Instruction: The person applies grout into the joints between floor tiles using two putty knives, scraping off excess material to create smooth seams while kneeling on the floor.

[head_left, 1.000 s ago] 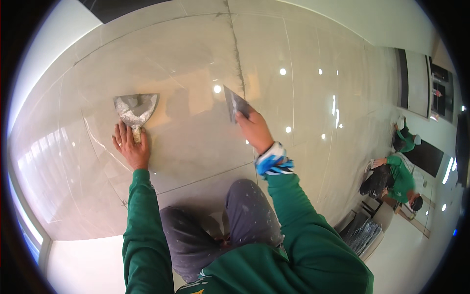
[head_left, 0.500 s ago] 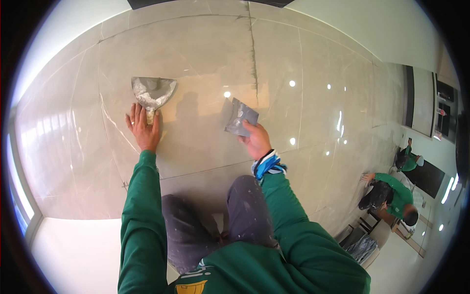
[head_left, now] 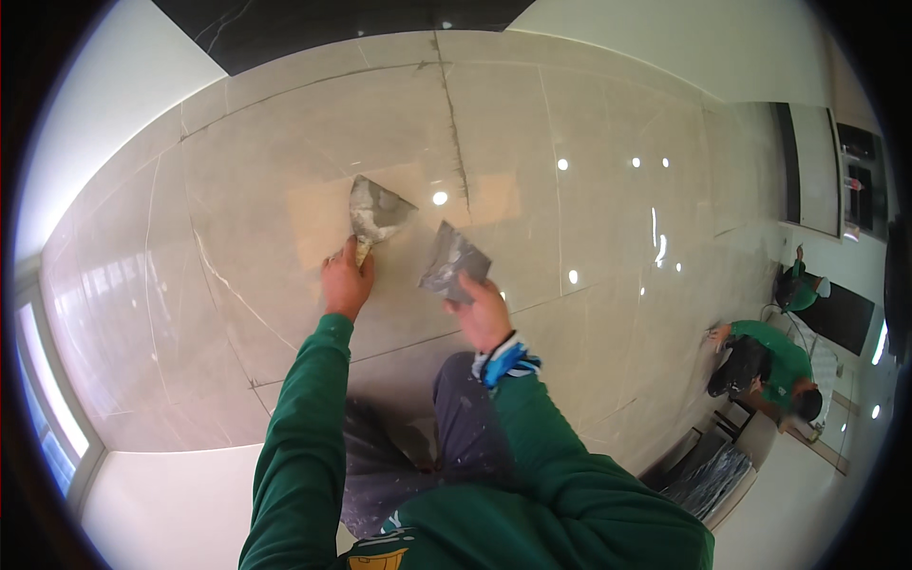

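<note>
I am kneeling on a glossy beige tiled floor (head_left: 589, 190), and each of my hands grips a flat putty knife smeared with grey filler. My left hand (head_left: 346, 282) is clenched around the handle of the left putty knife (head_left: 374, 211), whose broad triangular blade points toward twelve o'clock and appears to lie against the tile, though I cannot tell for sure that it touches. My right hand (head_left: 481, 313) is closed on the right putty knife (head_left: 454, 261), held tilted with its blade aimed toward eleven o'clock, just beside the other blade but apart from it; held this close, I judge one blade can feed or scrape filler for the other. A dark grout joint (head_left: 452, 114) runs away from the blades toward twelve o'clock, with grey smears along it. My knees in paint-speckled grey trousers (head_left: 456, 427) rest at six o'clock, keeping me low and close to the tile. Well apart, at about four o'clock, another person in a green top (head_left: 774, 356) crouches on the floor near a stack of dark tiles (head_left: 708, 475).
</note>
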A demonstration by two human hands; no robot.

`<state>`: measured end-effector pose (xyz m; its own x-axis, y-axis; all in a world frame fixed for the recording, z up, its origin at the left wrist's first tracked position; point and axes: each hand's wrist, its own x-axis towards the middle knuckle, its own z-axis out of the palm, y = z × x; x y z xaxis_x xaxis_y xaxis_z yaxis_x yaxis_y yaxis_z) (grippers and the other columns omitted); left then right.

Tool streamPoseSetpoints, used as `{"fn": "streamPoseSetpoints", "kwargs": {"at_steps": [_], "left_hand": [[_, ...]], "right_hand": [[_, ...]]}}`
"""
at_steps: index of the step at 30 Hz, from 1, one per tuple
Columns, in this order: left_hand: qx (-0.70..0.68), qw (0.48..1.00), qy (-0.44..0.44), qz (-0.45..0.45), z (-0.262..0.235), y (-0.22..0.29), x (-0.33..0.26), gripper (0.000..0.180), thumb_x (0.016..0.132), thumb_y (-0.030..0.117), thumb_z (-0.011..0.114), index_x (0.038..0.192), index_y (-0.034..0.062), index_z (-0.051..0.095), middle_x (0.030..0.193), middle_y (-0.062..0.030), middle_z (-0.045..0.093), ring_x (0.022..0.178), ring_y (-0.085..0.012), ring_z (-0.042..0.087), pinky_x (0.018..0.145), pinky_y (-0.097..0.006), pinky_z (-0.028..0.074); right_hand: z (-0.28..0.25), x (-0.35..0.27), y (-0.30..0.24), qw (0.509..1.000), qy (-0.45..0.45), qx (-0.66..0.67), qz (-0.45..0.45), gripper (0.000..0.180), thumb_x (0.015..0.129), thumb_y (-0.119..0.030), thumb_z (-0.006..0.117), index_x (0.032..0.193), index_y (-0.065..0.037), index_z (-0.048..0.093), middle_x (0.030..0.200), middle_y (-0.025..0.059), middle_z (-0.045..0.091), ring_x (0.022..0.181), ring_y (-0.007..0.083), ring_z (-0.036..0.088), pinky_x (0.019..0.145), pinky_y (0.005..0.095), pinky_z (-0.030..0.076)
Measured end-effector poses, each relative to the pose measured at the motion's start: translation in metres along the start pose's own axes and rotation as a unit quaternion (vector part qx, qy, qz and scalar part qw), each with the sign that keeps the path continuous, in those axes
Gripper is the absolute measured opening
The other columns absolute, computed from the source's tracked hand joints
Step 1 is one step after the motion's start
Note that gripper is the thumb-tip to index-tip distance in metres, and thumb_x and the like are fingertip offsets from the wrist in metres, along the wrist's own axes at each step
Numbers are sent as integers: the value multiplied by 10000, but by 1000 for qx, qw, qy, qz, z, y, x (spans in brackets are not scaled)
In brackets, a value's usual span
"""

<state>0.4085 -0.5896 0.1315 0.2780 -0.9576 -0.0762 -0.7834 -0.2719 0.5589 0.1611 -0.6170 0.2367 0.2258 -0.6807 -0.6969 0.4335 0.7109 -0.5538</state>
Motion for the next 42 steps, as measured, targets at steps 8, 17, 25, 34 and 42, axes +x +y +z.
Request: {"fn": "streamPoseSetpoints", "kwargs": {"at_steps": [8,17,25,34,42], "left_hand": [[65,996,25,-56,-29,-65,-20,462,920,261,668,1329,67,578,1093,-152,676,982,-358,650,853,-484,483],[163,957,213,-111,-44,-101,-26,430,933,341,694,1283,98,638,1142,-104,618,1076,-325,563,959,-468,386],[139,960,202,-136,-48,-101,-28,444,929,334,703,1301,100,639,1154,-103,617,1093,-322,557,988,-464,370],[131,963,183,-149,-44,-103,-30,448,919,326,714,1300,98,647,1169,-104,606,1118,-336,540,1009,-468,359],[133,963,180,-149,-49,-100,-26,456,906,316,722,1302,101,652,1158,-103,602,1102,-328,543,1007,-458,361]], "right_hand": [[40,96,-183,910,-120,-330,-222,228,1041,-188,598,1108,5,698,989,109,729,890,192,694,745,353,543],[113,321,-218,363,-83,-853,-365,353,956,-120,534,1257,-140,716,1183,202,710,1097,417,660,999,467,523],[99,292,-182,342,-91,-875,-330,441,882,-2,490,1228,-127,732,1234,161,706,1170,378,639,1039,449,504],[-15,116,-101,435,-89,-862,-244,446,814,56,546,1205,-79,713,1213,131,704,1169,338,627,1006,427,510],[98,276,-217,383,3,-873,-301,280,911,-136,571,1113,-56,748,1045,240,726,959,431,692,882,510,557]]}}
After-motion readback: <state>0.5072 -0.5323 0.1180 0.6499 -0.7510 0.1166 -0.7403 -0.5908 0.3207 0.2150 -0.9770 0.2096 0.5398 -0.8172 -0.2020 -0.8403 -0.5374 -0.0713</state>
